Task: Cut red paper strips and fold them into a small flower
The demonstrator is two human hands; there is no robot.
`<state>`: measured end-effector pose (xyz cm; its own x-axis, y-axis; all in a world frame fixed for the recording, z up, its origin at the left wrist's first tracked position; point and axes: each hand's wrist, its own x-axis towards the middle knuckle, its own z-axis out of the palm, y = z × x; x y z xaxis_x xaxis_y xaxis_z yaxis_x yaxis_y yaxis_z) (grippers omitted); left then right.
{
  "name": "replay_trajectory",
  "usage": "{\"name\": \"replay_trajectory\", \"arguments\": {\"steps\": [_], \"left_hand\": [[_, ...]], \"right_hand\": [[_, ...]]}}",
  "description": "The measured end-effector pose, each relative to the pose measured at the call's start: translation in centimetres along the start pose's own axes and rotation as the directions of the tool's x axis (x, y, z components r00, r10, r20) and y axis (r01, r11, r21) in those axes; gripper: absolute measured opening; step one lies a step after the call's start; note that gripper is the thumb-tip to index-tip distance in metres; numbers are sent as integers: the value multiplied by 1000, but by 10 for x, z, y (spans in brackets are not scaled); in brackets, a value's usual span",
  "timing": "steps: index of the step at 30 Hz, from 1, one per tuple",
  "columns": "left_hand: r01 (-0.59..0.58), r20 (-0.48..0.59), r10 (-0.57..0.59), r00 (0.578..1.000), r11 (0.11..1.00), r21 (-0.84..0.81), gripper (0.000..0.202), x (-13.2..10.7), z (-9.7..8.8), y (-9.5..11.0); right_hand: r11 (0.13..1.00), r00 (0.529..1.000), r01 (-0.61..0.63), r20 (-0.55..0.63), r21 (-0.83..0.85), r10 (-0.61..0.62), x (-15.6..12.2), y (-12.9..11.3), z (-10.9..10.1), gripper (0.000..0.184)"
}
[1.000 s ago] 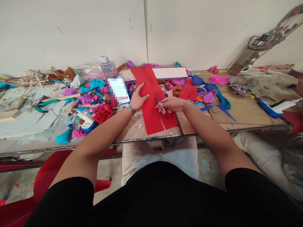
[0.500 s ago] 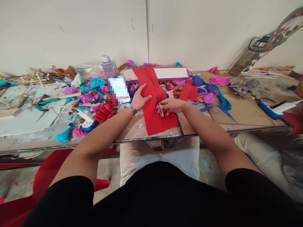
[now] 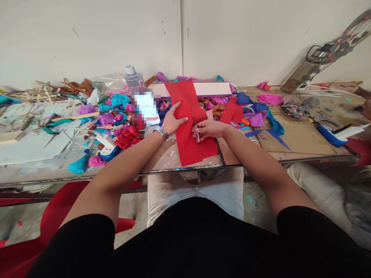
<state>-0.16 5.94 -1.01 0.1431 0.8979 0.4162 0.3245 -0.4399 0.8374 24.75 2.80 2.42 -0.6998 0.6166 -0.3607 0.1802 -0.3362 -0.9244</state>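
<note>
A long red felt sheet [image 3: 185,112] lies on the table [image 3: 162,158], running from the near edge toward the wall. My left hand [image 3: 174,119] rests flat on its left side with the fingers stretched out, a metal watch on the wrist. My right hand [image 3: 210,128] is closed round small pink-handled scissors [image 3: 196,130], whose blades point up into the middle of the red sheet. A second red strip [image 3: 232,110] lies just beyond my right hand.
Scraps and rolled felt flowers in pink, blue, purple and red [image 3: 116,119] crowd the left half. A plastic water bottle [image 3: 133,79] stands near the wall beside a long white box [image 3: 213,88]. Cardboard [image 3: 292,133], a blue strip [image 3: 269,133] and tools lie to the right.
The scissors have turned from slanting left to pointing straight up the sheet. The two red halves now lie closer together at the top. My left hand has barely shifted.
</note>
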Motion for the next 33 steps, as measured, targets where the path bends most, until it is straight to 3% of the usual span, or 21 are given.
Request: {"name": "replay_trajectory", "arguments": {"steps": [33], "left_hand": [[-19,13,20,1000,1000,-14,88,2,2,-6]], "right_hand": [[1000,1000,-6,-2,-31,6,8,6,-1,21]]}}
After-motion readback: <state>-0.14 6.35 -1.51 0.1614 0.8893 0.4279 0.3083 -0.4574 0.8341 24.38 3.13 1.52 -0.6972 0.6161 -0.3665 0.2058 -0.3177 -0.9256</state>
